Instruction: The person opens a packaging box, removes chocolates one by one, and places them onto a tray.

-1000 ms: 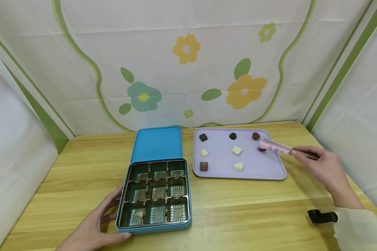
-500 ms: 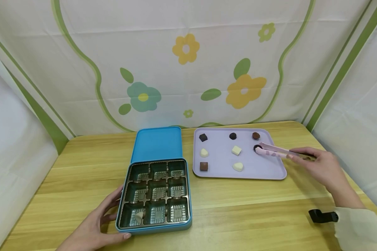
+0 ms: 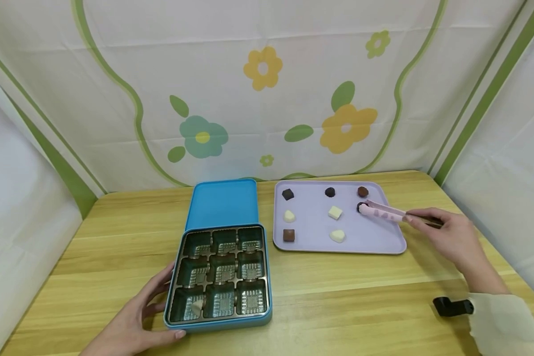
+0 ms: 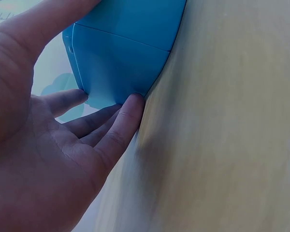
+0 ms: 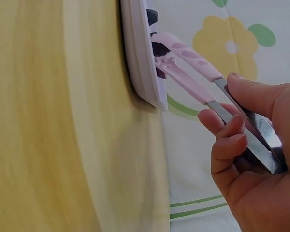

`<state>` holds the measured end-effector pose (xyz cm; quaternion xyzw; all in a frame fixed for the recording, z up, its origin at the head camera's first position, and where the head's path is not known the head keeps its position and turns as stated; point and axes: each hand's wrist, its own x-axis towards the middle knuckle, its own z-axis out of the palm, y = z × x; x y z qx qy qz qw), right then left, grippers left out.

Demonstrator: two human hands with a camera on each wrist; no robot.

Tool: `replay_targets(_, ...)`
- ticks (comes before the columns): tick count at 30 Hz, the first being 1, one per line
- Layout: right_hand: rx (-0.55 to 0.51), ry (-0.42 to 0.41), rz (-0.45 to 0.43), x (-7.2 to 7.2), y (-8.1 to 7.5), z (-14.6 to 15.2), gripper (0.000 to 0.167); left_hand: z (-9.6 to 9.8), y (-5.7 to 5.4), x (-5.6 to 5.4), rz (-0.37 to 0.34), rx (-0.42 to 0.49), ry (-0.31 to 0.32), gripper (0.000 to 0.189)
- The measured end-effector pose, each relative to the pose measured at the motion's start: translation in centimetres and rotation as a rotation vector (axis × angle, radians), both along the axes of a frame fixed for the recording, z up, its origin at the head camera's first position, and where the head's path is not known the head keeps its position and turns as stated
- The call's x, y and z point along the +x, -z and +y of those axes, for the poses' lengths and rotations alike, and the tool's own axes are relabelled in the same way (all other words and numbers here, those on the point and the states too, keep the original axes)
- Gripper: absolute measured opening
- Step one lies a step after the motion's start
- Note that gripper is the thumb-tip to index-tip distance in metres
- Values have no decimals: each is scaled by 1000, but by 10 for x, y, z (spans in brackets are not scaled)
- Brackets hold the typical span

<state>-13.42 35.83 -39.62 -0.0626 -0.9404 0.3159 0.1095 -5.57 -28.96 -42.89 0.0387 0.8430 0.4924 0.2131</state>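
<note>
My right hand (image 3: 456,242) holds tongs (image 5: 193,89) with pink tips and metal arms. Their tips lie around a dark chocolate (image 5: 159,49) at the right part of the lilac tray (image 3: 311,245); whether they squeeze it is hard to tell. Other chocolates stand apart on the tray, among them a white square one (image 3: 335,212) and a brown square one (image 3: 289,235). My left hand (image 3: 131,316) touches the blue tin (image 3: 231,324) at its front left corner, fingertips on the side and thumb along the front. A pale piece (image 3: 197,308) lies in the tin's front left compartment.
The blue lid (image 3: 222,203) lies flat behind the tin, touching its back edge. A flowered cloth (image 3: 262,118) closes off the back of the wooden table (image 3: 329,306), with white cloth at both sides. A black strap piece (image 3: 453,306) shows at my right sleeve.
The tong tips have come down around the dark chocolate, which has shifted left and slightly back on the tray. My right hand moved a little left. The left hand and tin stay put.
</note>
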Motion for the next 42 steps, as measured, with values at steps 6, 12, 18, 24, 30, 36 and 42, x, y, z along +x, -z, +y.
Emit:
replay_targets(6, -1, -17, -19, -3, 2, -8, 48, 1, 0, 0, -3, -4, -6, 119)
replay_targets(12, 7, 6, -45, 2, -8, -4, 47, 1, 0, 0, -7, -7, -4, 119)
replay_targets(18, 22, -4, -91, 6, -17, 1, 49, 0, 0, 0, 24, -12, 6, 119)
replay_targets(24, 34, 21, -83, 5, -19, 1, 50, 1, 1, 1, 19, -16, 2, 120)
replay_targets(30, 16, 30, -63, 4, -17, 0, 50, 1, 1, 1, 26, -10, 1, 120)
replay_targets(36, 25, 46, -58, 4, -15, -1, 51, 1, 1, 1, 32, -13, 8, 120)
replay_targets(42, 1, 55, -62, 4, -13, 5, 53, 1, 0, 0, 30, -17, 3, 120)
